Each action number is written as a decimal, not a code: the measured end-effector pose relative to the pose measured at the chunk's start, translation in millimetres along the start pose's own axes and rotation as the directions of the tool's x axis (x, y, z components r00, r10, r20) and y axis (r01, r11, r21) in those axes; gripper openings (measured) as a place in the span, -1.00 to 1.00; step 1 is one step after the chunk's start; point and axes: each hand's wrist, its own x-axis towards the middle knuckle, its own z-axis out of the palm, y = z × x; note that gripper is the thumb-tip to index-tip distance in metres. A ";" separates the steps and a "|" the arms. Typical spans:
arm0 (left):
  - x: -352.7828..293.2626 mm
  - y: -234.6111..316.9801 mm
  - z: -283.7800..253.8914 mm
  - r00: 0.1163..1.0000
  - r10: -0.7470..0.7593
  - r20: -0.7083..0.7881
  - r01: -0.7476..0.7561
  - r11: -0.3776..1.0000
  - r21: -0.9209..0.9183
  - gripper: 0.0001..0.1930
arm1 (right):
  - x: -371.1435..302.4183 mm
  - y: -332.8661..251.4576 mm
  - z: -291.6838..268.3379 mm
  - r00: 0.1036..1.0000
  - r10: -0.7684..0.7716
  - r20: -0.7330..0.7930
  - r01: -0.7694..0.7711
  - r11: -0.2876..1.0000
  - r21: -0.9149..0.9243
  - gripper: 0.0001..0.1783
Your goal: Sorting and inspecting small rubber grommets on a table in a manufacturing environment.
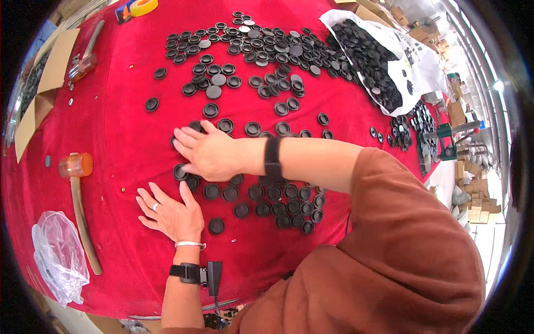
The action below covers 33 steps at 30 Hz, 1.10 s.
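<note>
Many small round black caps (pixel 211 110), most lying with their raised rims up, are scattered over a red cloth (pixel 122 250). My right hand (pixel 214 153) reaches across from the right and lies palm down over several caps at the left of the group, fingers stretched and partly covering them. Beside its fingertips is a cap (pixel 180 171). My left hand (pixel 173 216) rests palm down on the cloth, fingers spread and holding nothing. The nearest caps to it are one (pixel 216 225) to its right and those just above its thumb.
A white bag (pixel 414 58) spills black pieces at the far right. A wooden-handled mallet (pixel 76 166) and a clear plastic bag (pixel 58 261) lie at left. Another hammer (pixel 83 64), yellow tape (pixel 143 6) and a cardboard box (pixel 53 72) are farther back. A green clamp-like tool (pixel 446 142) stands at the right edge.
</note>
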 end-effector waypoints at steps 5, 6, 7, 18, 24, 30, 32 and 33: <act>0.4 2.6 -2.7 1.000 0.008 0.009 -0.008 1.000 0.009 -0.30 | 43.9 22.4 -17.5 0.989 0.008 -0.150 -0.011 1.000 -0.017 -0.42; 0.5 2.7 -2.3 1.000 0.002 0.017 -0.002 1.000 0.010 -0.30 | 62.8 32.3 -11.3 0.989 0.025 -0.148 -0.029 0.999 -0.021 -0.41; 1.2 4.7 -3.0 1.000 0.002 0.022 -0.003 1.000 0.006 -0.30 | 79.4 41.2 -5.2 0.988 0.046 -0.148 -0.052 0.998 -0.032 -0.41; -0.8 1.9 -0.7 1.000 0.024 0.014 -0.025 0.999 0.021 -0.31 | 104.3 56.9 -18.4 0.981 0.163 -0.104 -0.163 0.987 0.009 -0.31; 1.0 -1.2 2.1 1.000 0.019 0.018 -0.020 0.999 0.042 -0.31 | 100.1 55.5 16.8 0.977 0.185 0.106 -0.186 0.983 -0.004 -0.21; 0.4 -1.0 0.6 1.000 0.029 0.011 -0.029 0.998 0.051 -0.31 | 9.0 33.5 -7.2 0.999 -0.034 0.002 0.034 0.998 0.046 -0.33; -0.4 -1.8 2.3 0.999 0.034 0.006 -0.034 0.997 0.062 -0.31 | 14.4 59.2 -15.6 0.988 0.061 -0.140 -0.084 0.982 -0.169 -0.45; -1.0 -2.0 2.5 0.999 0.033 0.007 -0.033 0.997 0.063 -0.31 | 24.5 73.6 -19.7 0.967 0.235 -0.100 -0.238 0.971 -0.023 -0.53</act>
